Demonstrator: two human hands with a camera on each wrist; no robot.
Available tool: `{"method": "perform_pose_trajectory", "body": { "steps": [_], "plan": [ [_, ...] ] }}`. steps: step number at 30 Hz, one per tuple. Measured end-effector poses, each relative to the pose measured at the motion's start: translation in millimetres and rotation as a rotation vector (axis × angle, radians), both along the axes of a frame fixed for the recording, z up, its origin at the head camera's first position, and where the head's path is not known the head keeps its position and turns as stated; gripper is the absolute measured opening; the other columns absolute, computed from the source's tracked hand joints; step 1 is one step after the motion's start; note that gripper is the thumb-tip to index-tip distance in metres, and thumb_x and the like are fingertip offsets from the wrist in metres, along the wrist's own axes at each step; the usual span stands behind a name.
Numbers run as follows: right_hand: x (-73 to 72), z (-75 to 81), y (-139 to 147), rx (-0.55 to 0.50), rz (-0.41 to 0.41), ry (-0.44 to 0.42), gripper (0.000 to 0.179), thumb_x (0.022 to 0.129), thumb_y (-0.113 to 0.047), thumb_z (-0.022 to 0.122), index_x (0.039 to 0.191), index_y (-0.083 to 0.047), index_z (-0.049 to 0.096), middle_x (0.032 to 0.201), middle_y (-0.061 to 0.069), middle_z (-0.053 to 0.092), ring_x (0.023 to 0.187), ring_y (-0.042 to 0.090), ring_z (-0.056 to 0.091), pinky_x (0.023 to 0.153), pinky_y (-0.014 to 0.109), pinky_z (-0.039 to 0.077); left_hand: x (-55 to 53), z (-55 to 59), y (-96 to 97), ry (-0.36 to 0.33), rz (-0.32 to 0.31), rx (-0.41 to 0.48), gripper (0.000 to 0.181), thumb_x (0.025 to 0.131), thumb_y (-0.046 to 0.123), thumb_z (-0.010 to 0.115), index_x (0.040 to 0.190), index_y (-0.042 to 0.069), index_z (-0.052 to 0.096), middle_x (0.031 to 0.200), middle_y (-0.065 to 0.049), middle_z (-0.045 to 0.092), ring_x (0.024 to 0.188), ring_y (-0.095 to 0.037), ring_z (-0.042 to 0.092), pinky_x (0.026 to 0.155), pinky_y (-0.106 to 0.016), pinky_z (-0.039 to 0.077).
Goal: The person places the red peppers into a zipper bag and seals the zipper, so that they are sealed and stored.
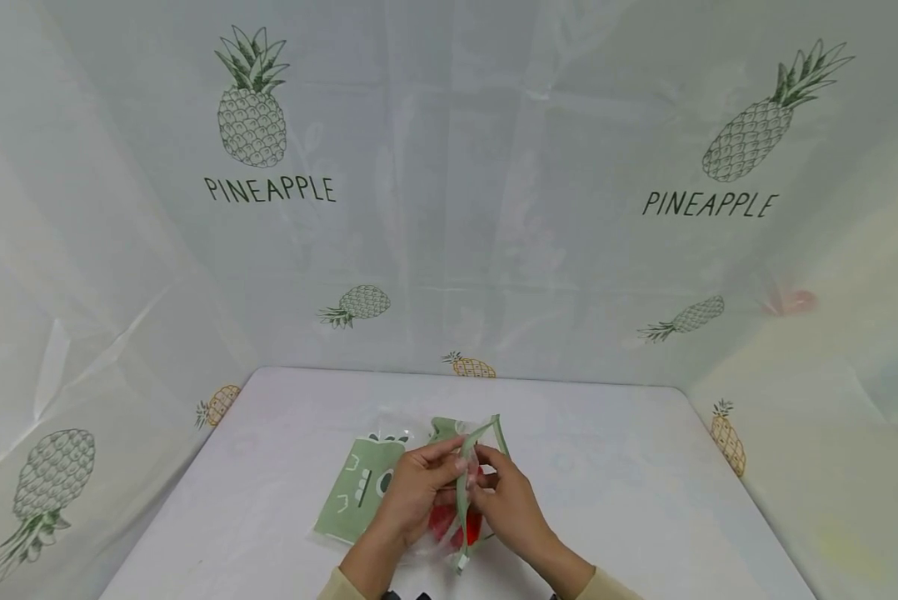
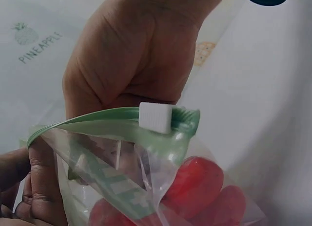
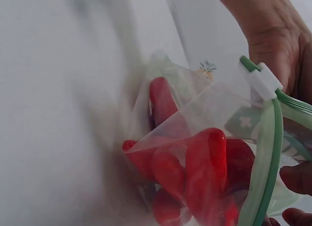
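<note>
A clear zip bag (image 1: 449,533) with a green strip along its mouth and a white slider (image 2: 155,118) hangs between both hands. Inside it lie several glossy, smooth red rounded pieces (image 3: 207,167); their kind is unclear. The left hand (image 1: 413,493) pinches the green zip strip (image 1: 462,500) near its upper part from the left. From the right, the right hand (image 1: 515,510) holds the other side of the mouth, thumb and fingers at the strip. In the right wrist view the two green edges stand apart beside the slider. The bag partly hides some fingertips.
A flat green bag (image 1: 346,500) printed with a face and white teeth lies on the white table (image 1: 269,467), left of the hands. A pale curtain (image 1: 449,208) with printed pineapples surrounds the table at the back and sides.
</note>
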State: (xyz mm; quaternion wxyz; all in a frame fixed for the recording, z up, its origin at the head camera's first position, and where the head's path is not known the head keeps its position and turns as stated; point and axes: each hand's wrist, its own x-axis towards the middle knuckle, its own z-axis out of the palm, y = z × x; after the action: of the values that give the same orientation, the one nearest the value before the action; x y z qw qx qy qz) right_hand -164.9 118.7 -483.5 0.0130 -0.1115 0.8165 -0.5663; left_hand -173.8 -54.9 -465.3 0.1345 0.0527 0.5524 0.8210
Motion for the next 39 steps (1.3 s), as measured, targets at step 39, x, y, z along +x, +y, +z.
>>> {"method": "perform_pose_trajectory", "body": {
  "steps": [39],
  "plan": [
    [-77.4,40.4,71.1,-0.112,0.002,-0.443,0.068,0.102,-0.056,0.064,0.116,0.01,0.071,0.099,0.014,0.078,0.087,0.023,0.079,0.081,0.04,0.067,6.4,-10.7,0.3,-0.021,0.002,-0.077,0.043,0.099,0.005,0.073,0.14,-0.003,0.065,0.09,0.003,0.071,0.079,-0.008,0.073,0.071,-0.026,0.065]
  ]
}}
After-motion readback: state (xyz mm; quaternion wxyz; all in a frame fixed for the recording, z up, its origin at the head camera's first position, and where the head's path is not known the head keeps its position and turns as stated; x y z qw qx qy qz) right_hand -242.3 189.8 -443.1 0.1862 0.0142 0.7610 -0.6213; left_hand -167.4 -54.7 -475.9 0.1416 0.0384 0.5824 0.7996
